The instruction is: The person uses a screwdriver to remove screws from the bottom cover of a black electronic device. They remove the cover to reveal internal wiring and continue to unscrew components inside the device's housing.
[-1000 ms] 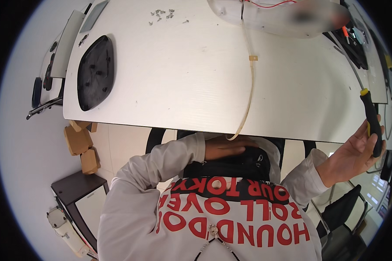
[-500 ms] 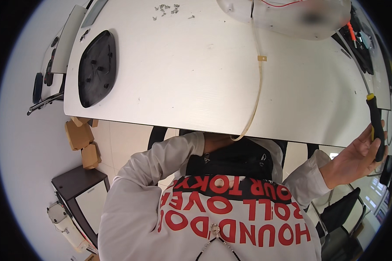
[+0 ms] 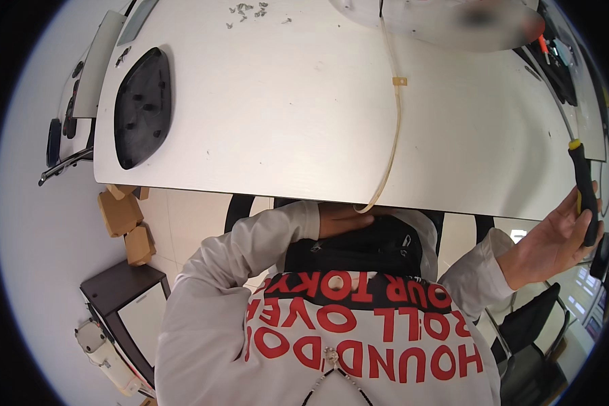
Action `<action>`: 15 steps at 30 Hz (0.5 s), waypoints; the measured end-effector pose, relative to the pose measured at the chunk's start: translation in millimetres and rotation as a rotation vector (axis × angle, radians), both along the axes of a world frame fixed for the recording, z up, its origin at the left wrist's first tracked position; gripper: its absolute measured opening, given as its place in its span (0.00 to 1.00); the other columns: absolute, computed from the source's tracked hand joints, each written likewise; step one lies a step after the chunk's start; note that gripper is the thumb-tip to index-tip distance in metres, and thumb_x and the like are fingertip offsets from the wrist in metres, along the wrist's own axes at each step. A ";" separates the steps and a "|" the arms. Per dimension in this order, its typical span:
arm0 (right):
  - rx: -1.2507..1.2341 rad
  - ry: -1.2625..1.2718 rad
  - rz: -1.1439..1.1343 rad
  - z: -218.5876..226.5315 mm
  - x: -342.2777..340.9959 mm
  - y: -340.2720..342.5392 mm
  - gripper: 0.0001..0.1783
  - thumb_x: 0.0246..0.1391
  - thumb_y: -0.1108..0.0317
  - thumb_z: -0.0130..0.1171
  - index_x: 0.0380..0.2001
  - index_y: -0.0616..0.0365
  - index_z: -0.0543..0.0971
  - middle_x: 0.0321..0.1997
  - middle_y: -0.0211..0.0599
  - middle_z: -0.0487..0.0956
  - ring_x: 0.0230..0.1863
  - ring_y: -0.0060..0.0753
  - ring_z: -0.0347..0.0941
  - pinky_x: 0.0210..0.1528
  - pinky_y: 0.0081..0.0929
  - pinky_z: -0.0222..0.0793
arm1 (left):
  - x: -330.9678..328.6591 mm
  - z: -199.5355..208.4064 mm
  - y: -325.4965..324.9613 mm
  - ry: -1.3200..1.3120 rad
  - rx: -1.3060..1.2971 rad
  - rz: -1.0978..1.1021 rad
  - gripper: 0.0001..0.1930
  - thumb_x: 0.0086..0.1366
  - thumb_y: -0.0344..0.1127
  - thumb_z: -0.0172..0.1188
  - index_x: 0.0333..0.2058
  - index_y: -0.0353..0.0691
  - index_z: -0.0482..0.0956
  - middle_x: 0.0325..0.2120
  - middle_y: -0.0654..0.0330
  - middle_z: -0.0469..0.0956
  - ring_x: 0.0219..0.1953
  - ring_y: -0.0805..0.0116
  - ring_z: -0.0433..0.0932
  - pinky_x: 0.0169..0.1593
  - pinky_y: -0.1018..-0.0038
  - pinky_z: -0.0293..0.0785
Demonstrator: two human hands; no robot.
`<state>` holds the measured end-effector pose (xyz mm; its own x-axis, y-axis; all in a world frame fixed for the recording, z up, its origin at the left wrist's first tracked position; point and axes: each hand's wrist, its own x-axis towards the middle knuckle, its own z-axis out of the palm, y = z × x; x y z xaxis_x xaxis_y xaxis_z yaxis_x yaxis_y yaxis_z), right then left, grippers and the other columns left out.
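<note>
Screwdriver [image 3: 584,186] sits in the right hand [image 3: 545,247], grip closed round its handle near the table's [image 3: 284,142] right front corner, long shaft pointing forward and leftward; left hand [image 3: 342,222] is beside the pale strip's [image 3: 397,122] near end, its hold impossible to tell.

Lighting bright and diffuse. Table [image 3: 284,135] evenly lit, pale; soft grey shadow across its right part. Small white glare patches at lower right, on a surface too distorted to identify. Housing [image 3: 419,20] at top: right portion smeared, detail lost. Fisheye curvature marked: table edge and screwdriver [image 3: 584,193] shaft bowed. Wall [image 3: 40,250] at left darkens through bluish fringe to black rim. Centre acceptably sharp.
</note>
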<state>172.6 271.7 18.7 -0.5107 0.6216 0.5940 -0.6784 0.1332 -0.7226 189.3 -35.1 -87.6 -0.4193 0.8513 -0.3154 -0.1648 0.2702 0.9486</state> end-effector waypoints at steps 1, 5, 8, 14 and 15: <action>0.014 0.005 0.002 0.3 0.2 0.3 0.09 0.54 0.75 0.52 0.39 0.57 0.73 0.46 0.51 0.74 0.54 0.49 0.68 0.61 0.45 0.59 | 0.7 -2.7 5.5 0.028 0.059 -0.027 0.24 0.68 0.51 0.34 0.58 0.49 0.61 0.59 0.57 0.57 0.63 0.60 0.53 0.65 0.66 0.46; -0.017 0.013 -0.004 1.0 2.7 1.0 0.09 0.53 0.75 0.52 0.39 0.58 0.73 0.45 0.50 0.75 0.54 0.49 0.68 0.62 0.45 0.58 | -2.9 0.1 22.5 0.109 0.172 -0.110 0.24 0.68 0.49 0.35 0.58 0.45 0.61 0.59 0.55 0.58 0.63 0.58 0.53 0.65 0.64 0.46; -0.032 0.017 -0.025 1.6 5.1 -0.4 0.09 0.53 0.75 0.52 0.40 0.58 0.73 0.45 0.50 0.75 0.54 0.49 0.68 0.62 0.45 0.58 | -0.7 -1.4 23.7 0.120 0.217 -0.117 0.25 0.68 0.49 0.35 0.57 0.41 0.62 0.58 0.53 0.60 0.62 0.56 0.54 0.65 0.63 0.46; -0.045 0.032 -0.012 -0.2 9.1 0.9 0.10 0.53 0.75 0.53 0.40 0.55 0.72 0.45 0.48 0.75 0.54 0.49 0.68 0.61 0.46 0.59 | 4.5 -1.6 24.6 0.116 0.247 -0.116 0.27 0.68 0.50 0.32 0.58 0.38 0.61 0.57 0.49 0.60 0.61 0.54 0.55 0.64 0.63 0.46; -0.048 0.028 -0.011 -0.2 9.1 1.2 0.10 0.53 0.75 0.53 0.40 0.55 0.72 0.45 0.48 0.75 0.54 0.49 0.68 0.61 0.47 0.59 | 5.0 -2.2 24.9 0.110 0.243 -0.119 0.27 0.68 0.50 0.31 0.58 0.38 0.60 0.57 0.49 0.60 0.61 0.54 0.55 0.64 0.63 0.46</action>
